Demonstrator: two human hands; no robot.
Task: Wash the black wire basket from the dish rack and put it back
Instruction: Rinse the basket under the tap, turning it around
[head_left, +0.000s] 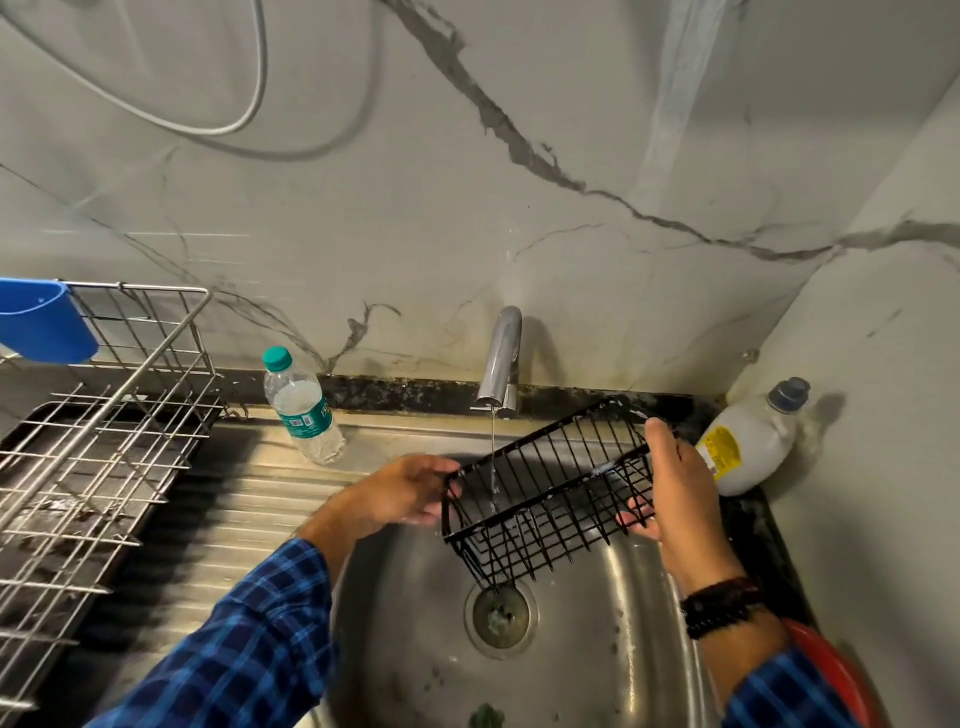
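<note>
Black wire basket (545, 486) hangs tilted over the steel sink (597, 639), held at both short ends. The left hand (402, 491) grips the lower left end, fingers curled around the end wires. The right hand (670, 483) clasps the higher right end, thumb over the top rim and fingers (636, 514) showing through the mesh beneath. A thin stream of water falls from the chrome tap (500, 358) through the middle of the basket, above the drain (500, 616). On the left, the steel dish rack (98, 441) stands on the ribbed draining board, with a blue plastic cup (47, 325) hooked on its far rim. A clear water bottle (304, 408) with a teal cap stands just beside the rack. A white detergent bottle (753, 441) leans in the right corner, near the right hand.
</note>
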